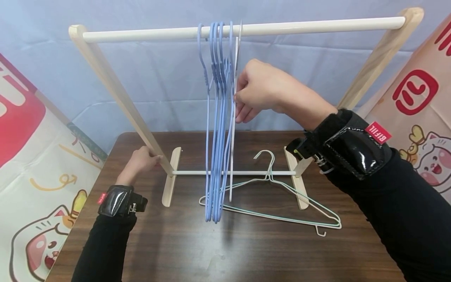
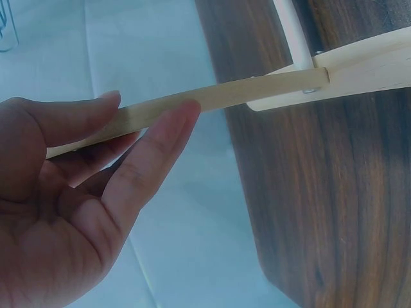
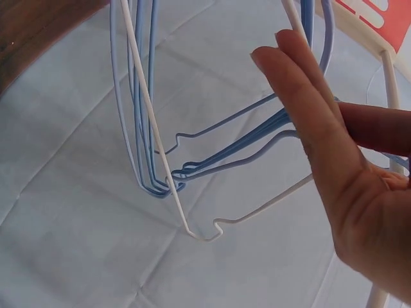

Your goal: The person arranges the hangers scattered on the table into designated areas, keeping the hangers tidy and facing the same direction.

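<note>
While the left hand [image 1: 142,161] grips a wooden post [image 1: 121,98], fingers of the right hand [image 1: 260,87] pinch a white hanger [image 1: 231,184] beside blue hangers [image 1: 222,74].

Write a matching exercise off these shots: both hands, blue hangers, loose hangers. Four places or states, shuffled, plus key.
Things
1. Left hand
2. Right hand
3. Blue hangers
4. Loose hangers

Places or states
A. Lying on the table
B. Pinching a white hanger
C. Hooked over the top bar
D. Holding the rack's side post

Pairs: 1-D, 2-B, 3-C, 4-A
</note>
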`<state>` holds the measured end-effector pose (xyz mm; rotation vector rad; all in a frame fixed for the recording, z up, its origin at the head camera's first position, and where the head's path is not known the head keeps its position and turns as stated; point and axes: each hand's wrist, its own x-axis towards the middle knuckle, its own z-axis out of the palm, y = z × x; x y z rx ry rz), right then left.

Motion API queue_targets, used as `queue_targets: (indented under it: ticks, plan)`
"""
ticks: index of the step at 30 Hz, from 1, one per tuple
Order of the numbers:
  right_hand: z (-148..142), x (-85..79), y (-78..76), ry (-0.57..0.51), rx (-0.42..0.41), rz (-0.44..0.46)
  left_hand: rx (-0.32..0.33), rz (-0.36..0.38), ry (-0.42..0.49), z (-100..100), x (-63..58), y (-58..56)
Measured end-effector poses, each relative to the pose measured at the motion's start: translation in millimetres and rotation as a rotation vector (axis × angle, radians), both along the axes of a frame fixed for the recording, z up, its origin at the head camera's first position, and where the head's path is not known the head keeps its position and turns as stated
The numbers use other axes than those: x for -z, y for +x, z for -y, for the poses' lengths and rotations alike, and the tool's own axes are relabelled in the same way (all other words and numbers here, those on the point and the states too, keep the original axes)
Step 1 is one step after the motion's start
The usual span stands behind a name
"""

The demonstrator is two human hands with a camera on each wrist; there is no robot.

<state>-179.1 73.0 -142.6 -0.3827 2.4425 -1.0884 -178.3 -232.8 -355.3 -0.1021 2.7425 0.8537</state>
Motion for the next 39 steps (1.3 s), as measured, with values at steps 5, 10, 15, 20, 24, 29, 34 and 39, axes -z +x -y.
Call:
queue_targets:
  ticks: [5, 10, 15, 20, 24, 29, 34, 39]
  plan:
    - [-0.2, -0.4, 0.5, -0.035, 0.003, 0.036, 0.002, -0.007, -0.004, -0.4, 0.0, -0.1]
    - [-1.5, 0.5, 0.3, -0.062, -0.001, 0.061, 0.012, -0.013, -0.018, -0.8, 0.1, -0.5]
    - [-3.1, 1.1, -0.9, -0.062, -0.013, 0.070, 0.015, 0.000, -0.025, -2.4, -0.7, 0.1]
    - [-3.9, 1.8, -3.0, -0.075, -0.018, 0.117, 0.014, -0.003, -0.021, -2.0, -0.7, 0.3]
    - [-3.3, 1.9, -3.2, -0.080, -0.023, 0.126, 0.020, -0.005, -0.027, -0.6, 0.0, -0.1]
    - [-3.3, 1.9, -2.6, -0.088, -0.019, 0.128, 0.023, -0.003, -0.031, 0.5, 0.7, -0.3]
    - [-5.0, 0.1, -3.1, -0.068, -0.024, 0.107, 0.021, 0.000, -0.028, 0.5, 0.9, -0.9]
    - [-8.4, -0.6, -5.3, -0.030, -0.037, 0.070, 0.020, 0.008, -0.019, 0.2, 0.2, -1.1]
